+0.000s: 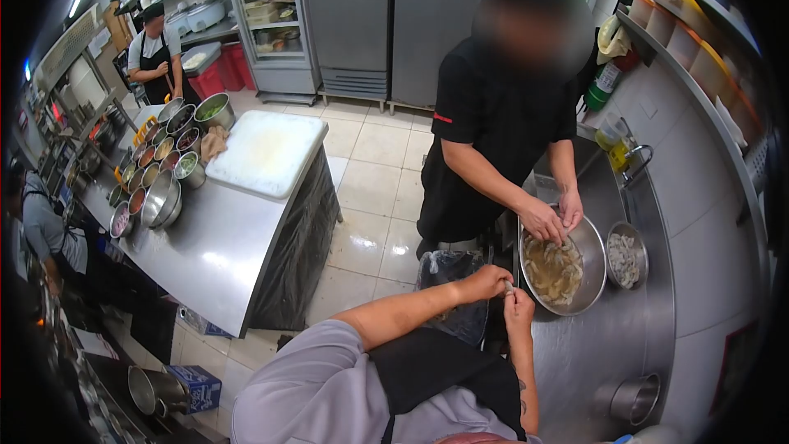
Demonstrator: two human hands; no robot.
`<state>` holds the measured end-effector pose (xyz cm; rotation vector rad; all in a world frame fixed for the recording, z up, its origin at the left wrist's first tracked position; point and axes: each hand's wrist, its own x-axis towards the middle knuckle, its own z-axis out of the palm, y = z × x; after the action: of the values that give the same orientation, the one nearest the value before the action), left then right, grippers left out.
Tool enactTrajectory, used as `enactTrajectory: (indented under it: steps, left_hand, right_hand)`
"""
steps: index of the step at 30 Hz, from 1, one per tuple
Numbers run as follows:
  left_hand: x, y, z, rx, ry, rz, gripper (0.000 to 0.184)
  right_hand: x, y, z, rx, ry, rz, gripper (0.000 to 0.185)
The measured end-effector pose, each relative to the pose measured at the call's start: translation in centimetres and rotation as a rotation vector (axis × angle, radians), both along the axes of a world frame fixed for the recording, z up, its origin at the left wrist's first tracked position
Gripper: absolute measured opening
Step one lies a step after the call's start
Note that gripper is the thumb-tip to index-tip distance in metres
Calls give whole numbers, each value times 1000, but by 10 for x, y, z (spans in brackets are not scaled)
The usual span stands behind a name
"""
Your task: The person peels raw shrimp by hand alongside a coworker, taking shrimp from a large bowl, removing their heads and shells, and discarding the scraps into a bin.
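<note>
My left hand (485,283) and my right hand (519,309) meet just left of a large steel bowl, fingers pinched around a small greyish shrimp (509,288). The large bowl (593,279) holds shrimp (552,271) in cloudy liquid. A co-worker in black stands opposite, with both hands (555,218) over that bowl, fingers together; what they hold is hard to make out. To the right, a smaller steel bowl (627,256) contains pale shrimp pieces. Below my hands hangs a dark plastic bag (460,321), partly hidden by my left forearm.
The steel counter (592,362) carries a steel pot (634,399) near me and a faucet (637,160) farther off. A shelf with containers (686,45) overhangs the right side. At left, a prep table (222,263) bears a white cutting board (267,152) and several bowls. Other people work at left.
</note>
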<state>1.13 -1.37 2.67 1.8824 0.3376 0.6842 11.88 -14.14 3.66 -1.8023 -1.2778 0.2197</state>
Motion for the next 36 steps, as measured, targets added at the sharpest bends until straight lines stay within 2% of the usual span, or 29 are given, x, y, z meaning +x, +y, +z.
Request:
enactTrajectory:
  steps: [2, 4, 7, 9, 13, 15, 22, 30, 33, 36]
  left_hand:
    - [1, 3, -2, -5, -30, 18, 21]
    - [3, 5, -6, -8, -60, 33, 22]
    - [4, 8, -9, -96, 29, -34, 23]
    - [6, 6, -11, -371, 44, -83, 23]
    - [14, 5, -15, -536, 90, -103, 21]
    - [19, 3, -21, -686, 22, -87, 20]
    - [22, 2, -21, -818, 34, -108, 21]
    - [18, -2, -11, -1120, 58, -34, 20]
    - [15, -2, -19, -1103, 61, -122, 19]
    - [13, -3, -25, -1096, 53, -107, 18]
  right_hand:
    - [3, 0, -2, -78, 76, -26, 17]
    - [4, 1, -7, -45, 79, -22, 17]
    - [7, 0, -10, -21, 126, -17, 18]
    - [9, -1, -12, -35, 170, -17, 18]
    - [12, -2, -16, -40, 258, -45, 18]
    - [12, -2, -16, -39, 306, -60, 18]
    - [12, -4, -12, -39, 290, -63, 19]
    - [9, -3, -9, -5, 231, -79, 20]
    - [8, -4, 0, -84, 291, -99, 19]
    - [7, -4, -3, -91, 287, -97, 19]
